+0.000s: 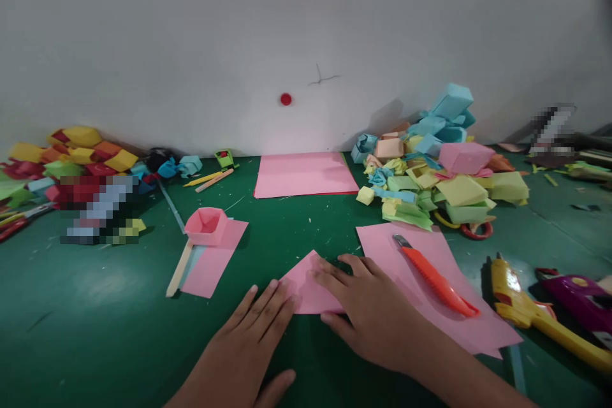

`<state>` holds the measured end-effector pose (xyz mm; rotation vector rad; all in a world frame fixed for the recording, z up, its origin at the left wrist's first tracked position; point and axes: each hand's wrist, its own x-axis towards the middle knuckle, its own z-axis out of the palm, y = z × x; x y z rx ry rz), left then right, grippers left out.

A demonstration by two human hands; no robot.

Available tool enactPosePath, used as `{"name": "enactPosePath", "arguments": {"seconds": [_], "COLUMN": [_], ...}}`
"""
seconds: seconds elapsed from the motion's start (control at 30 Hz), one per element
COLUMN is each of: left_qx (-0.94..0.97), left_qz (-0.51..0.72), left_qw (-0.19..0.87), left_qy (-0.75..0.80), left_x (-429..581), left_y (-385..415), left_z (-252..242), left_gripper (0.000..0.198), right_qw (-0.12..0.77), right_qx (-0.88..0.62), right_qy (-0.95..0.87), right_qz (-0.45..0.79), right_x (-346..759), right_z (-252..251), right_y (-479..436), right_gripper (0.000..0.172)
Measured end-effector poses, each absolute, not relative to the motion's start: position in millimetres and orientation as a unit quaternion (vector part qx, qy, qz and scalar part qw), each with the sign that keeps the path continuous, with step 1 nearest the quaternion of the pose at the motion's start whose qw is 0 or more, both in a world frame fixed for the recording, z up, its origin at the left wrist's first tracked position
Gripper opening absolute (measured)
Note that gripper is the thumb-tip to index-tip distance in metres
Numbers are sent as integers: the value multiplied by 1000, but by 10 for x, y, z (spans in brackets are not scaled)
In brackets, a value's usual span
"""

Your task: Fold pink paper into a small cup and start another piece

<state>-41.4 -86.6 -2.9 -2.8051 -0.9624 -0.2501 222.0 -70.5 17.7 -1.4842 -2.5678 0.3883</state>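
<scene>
A folded piece of pink paper (310, 284) lies flat on the green table, its peak pointing away from me. My left hand (258, 325) rests palm down, fingers stretched over the paper's left corner. On its right side my right hand (361, 303) presses with spread fingers, fingertips near the peak. Just right of that hand, an orange box cutter (437, 277) with its blade tip showing lies on pink sheets (377, 236). To the left, a small pink paper box (206, 226) sits on a pink paper strip (222, 261) beside a flat wooden stick (179, 268).
A stack of pink paper (306, 175) lies at the back against the white partition (191, 64). Folded paper pieces are heaped at right (459, 185) and left (86, 153). A yellow glue gun (521, 306) lies at the right. Two pencils (208, 180) lie at back left.
</scene>
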Motion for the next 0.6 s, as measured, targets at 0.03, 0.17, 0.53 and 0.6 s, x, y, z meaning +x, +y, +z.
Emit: {"name": "enactPosePath", "arguments": {"seconds": [0.03,0.17,0.53,0.6], "left_qx": [-938,-931,-927,-924], "left_qz": [-79,-81,-106,-105], "left_qw": [90,103,69,71], "left_qy": [-325,-340,-353,-361], "left_x": [-413,-459,-452,-373], "left_y": [-871,-884,-795,-748], "left_z": [-38,-50,-54,-99], "left_gripper": [78,78,88,89], "right_qw": [73,65,-13,-23], "right_qx": [-495,-493,-472,-468], "right_qy": [-856,-858,-871,-874], "right_qz": [130,130,132,128], "right_x": [2221,2233,2350,2405], "right_z": [178,173,321,342], "right_y": [-701,-688,-472,-370], "right_gripper": [53,55,67,68]}}
